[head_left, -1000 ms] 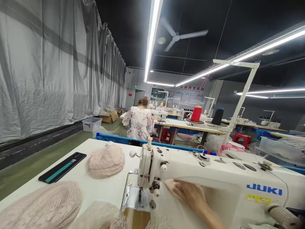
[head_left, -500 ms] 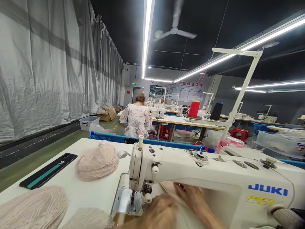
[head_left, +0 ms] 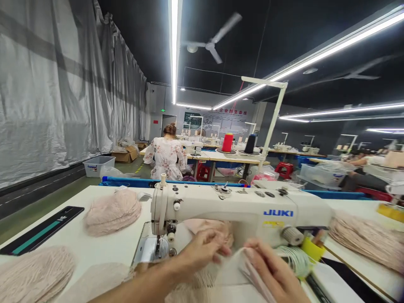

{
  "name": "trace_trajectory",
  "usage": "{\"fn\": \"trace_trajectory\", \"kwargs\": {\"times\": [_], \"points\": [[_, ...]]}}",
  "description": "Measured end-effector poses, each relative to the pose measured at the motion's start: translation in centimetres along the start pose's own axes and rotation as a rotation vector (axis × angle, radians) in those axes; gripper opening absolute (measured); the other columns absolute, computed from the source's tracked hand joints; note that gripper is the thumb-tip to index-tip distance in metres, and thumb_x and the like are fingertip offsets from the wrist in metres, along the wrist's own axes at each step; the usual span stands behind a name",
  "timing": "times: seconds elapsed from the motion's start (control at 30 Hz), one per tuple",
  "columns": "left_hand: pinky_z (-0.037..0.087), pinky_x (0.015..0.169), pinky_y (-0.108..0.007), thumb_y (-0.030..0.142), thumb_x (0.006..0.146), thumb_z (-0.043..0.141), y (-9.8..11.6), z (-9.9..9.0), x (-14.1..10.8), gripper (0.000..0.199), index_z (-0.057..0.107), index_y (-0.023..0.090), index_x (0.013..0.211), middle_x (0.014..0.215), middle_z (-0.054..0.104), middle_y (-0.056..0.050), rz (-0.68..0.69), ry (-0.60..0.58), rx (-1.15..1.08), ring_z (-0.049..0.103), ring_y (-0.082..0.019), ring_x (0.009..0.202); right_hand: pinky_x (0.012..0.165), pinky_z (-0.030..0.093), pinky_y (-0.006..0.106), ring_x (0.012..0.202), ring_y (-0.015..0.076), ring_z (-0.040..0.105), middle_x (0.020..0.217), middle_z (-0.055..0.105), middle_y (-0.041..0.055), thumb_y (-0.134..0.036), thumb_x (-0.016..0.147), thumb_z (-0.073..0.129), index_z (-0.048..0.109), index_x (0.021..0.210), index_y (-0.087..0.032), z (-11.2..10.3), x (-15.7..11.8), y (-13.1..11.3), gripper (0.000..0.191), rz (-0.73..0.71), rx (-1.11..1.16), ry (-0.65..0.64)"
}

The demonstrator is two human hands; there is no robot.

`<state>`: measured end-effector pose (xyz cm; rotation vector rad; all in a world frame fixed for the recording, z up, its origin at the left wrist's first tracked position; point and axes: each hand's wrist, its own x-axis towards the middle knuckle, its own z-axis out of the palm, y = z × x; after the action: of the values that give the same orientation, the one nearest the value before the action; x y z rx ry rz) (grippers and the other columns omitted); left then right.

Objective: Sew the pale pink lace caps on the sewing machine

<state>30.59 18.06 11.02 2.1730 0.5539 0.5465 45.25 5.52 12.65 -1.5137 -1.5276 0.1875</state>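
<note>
Pale pink fabric (head_left: 232,269) hangs from my right hand (head_left: 268,267), pinched between thumb and fingers in front of the sewing machine (head_left: 221,206). My left hand (head_left: 205,248) is just left of that fabric, its fingers loosely bent and apart, slightly blurred; I see nothing held in it. Behind the left hand, more pink fabric (head_left: 217,227) lies under the machine's arm. The needle plate (head_left: 151,248) is to the left of both hands. Fringed-looking pink fabric at the bottom is partly covered by my left forearm.
On the table's left are pink fabric stacks (head_left: 113,210) and a dark phone-like slab with a green stripe (head_left: 41,229). A yellow holder (head_left: 314,248), a roll of pale cord (head_left: 293,259) and another fabric stack (head_left: 366,237) are at right. A person in a floral top (head_left: 167,155) sits ahead.
The view has swung right. My right hand has come out from behind the machine's arm with pale fabric in it. My left hand has moved right, away from the needle area, towards that fabric.
</note>
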Motion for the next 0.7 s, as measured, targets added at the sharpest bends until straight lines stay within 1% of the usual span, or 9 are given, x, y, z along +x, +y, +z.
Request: {"fn": "trace_trajectory", "kwargs": {"times": [0.03,0.07,0.13,0.2,0.27,0.33,0.43,0.53,0.7], "points": [[0.052,0.068,-0.028,0.044,0.101,0.014,1.1,0.3,-1.4,0.052,0.052,0.014,0.121,0.097,0.067,-0.009,0.021,-0.08,-0.137,0.066,-0.018,0.086,0.063,0.049,0.022,0.066,0.0165,0.059,0.071,0.06,-0.0013,-0.047,0.093,0.041,0.054,0.081,-0.025,0.5,-0.2,-0.4,0.029,0.002,0.002,-0.039],[0.05,0.063,-0.026,0.049,0.098,0.026,1.9,0.5,-2.9,0.049,0.048,0.015,0.124,0.093,0.066,-0.007,0.019,-0.181,-0.309,0.066,-0.017,0.078,0.062,0.048,0.023,0.065,0.0165,0.058,0.067,0.058,-0.0017,-0.049,0.094,0.038,0.053,0.079,-0.025,1.1,-0.5,-0.6,0.032,0.013,0.003,-0.068],[0.042,0.053,-0.021,0.047,0.082,0.059,3.1,0.8,-5.8,0.05,0.05,0.013,0.118,0.074,0.061,-0.001,-0.077,-0.247,-0.489,0.059,-0.014,0.06,0.055,0.046,0.023,0.056,0.0155,0.056,0.06,0.054,-0.0038,-0.05,0.097,0.029,0.053,0.082,-0.025,2.4,-1.8,-1.2,0.038,0.055,0.023,-0.127],[0.031,0.046,-0.018,0.033,0.071,0.068,3.5,0.8,-8.5,0.034,0.056,0.012,0.096,0.058,0.05,0.006,-0.224,-0.151,-0.496,0.046,-0.009,0.049,0.05,0.043,0.023,0.048,0.0144,0.053,0.058,0.054,-0.006,-0.052,0.097,0.027,0.053,0.097,-0.025,3.7,-3.6,-2.0,0.038,0.055,0.039,-0.217],[0.021,0.042,-0.018,0.027,0.073,0.061,3.6,0.2,-10.9,0.015,0.054,0.015,0.075,0.05,0.039,0.008,-0.342,-0.027,-0.465,0.033,-0.006,0.044,0.051,0.043,0.024,0.05,0.0148,0.056,0.065,0.059,-0.0062,-0.057,0.09,0.044,0.048,0.117,-0.026,4.6,-5.5,-3.1,0.042,-0.017,-0.002,-0.326],[0.017,0.04,-0.018,0.026,0.072,0.06,3.6,-0.8,-13.3,0.017,0.048,0.016,0.065,0.048,0.034,0.009,-0.402,0.03,-0.47,0.027,-0.005,0.043,0.055,0.043,0.024,0.058,0.016,0.06,0.072,0.062,-0.0049,-0.052,0.087,0.053,0.043,0.123,-0.027,5.4,-6.9,-4.2,0.045,-0.092,-0.064,-0.365],[0.016,0.037,-0.018,0.032,0.067,0.066,3.6,-2.6,-17.0,0.023,0.05,0.017,0.061,0.045,0.034,0.01,-0.464,-0.027,-0.5,0.026,-0.004,0.039,0.059,0.042,0.022,0.061,0.0143,0.058,0.07,0.06,-0.004,-0.041,0.097,0.036,0.05,0.096,-0.027,6.7,-7.9,-5.8,0.02,-0.109,-0.064,-0.368],[0.02,0.034,-0.018,0.034,0.062,0.07,3.4,-3.9,-20.4,0.023,0.065,0.014,0.072,0.046,0.042,0.008,-0.54,-0.126,-0.565,0.031,-0.005,0.036,0.058,0.04,0.021,0.058,0.0131,0.051,0.066,0.056,-0.0039,-0.04,0.099,0.031,0.045,0.077,-0.026,8.2,-8.2,-6.9,0.03,-0.148,-0.02,-0.431],[0.018,0.033,-0.018,0.019,0.062,0.063,2.9,-4.6,-24.0,0.024,0.075,0.013,0.082,0.042,0.044,0.008,-0.53,-0.249,-0.63,0.028,-0.004,0.035,0.053,0.037,0.021,0.055,0.0136,0.045,0.061,0.048,-0.0048,-0.042,0.097,0.031,0.044,0.075,-0.026,10.2,-8.5,-7.9,0.031,-0.149,0.031,-0.489]]}}
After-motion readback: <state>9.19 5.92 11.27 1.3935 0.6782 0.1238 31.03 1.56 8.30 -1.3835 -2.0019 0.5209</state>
